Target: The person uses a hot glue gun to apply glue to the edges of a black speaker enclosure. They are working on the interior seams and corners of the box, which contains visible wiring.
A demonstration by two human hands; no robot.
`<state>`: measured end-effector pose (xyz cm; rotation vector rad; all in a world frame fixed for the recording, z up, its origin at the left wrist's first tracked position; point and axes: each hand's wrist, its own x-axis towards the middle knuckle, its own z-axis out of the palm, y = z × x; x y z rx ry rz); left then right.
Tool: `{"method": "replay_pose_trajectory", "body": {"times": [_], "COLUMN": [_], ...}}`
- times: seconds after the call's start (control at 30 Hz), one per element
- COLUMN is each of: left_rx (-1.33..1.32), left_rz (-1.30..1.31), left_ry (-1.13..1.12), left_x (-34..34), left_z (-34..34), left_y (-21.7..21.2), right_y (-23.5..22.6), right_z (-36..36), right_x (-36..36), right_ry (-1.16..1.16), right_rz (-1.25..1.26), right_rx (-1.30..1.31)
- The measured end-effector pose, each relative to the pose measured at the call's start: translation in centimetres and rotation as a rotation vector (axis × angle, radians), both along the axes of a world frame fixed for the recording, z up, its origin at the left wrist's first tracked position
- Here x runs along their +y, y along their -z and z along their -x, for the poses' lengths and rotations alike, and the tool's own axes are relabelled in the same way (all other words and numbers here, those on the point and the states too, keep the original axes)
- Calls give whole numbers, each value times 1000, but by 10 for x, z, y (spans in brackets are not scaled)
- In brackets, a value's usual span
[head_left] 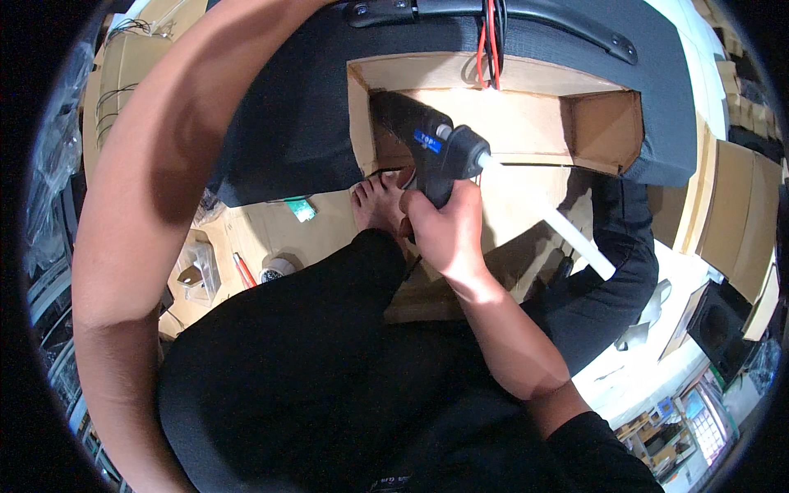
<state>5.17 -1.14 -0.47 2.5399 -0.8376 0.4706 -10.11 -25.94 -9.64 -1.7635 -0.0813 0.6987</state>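
Observation:
My right hand (452,226) is wrapped round the grip of a black hot glue gun (423,135). A long white glue stick (559,214) juts from the gun's back end toward the lower right. The gun's front reaches into the left part of a bare-wood recess (526,123) in a black-covered box (288,131); its nozzle tip is hard to make out in the shade. My left forearm (164,164) arches up the left side and over the box, and that hand lies beyond the top edge.
A black strap handle (534,25) and red and black wires (491,41) are at the box's top. My bare foot (378,201) is against its lower edge. On the left lie a clear plastic tray (197,271), red-handled tool (244,269) and tape roll (278,269). A speaker (723,324) stands right.

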Motion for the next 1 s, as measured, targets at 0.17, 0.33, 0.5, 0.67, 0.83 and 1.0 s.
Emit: {"method": "replay_pose_trajectory", "body": {"times": [0.17, 0.33, 0.5, 0.67, 0.83, 1.0], "left_rx": [39, 4, 16, 8, 5, -9], "left_rz": [53, 11, 1, 20, 39, 10], "left_ry": [-14, 2, -5, -3, 28, -2], "left_x": [3, 0, 4, 4, 0, 4], "left_z": [4, -2, 7, 2, 2, 1], "left_y": [0, 2, -10, 4, 1, 2], "right_y": [-14, -17, -14, -25, -24, -27], "right_z": [2, -1, 20, -7, 17, 2], "right_x": [0, 3, -24, -6, -40, -20], "right_ry": [5, 13, -69, -76, -112, -112], "right_rz": [-59, -55, 0, 60, 23, 77], "right_rx": [69, 52, 132, 52, 55, 69]}}
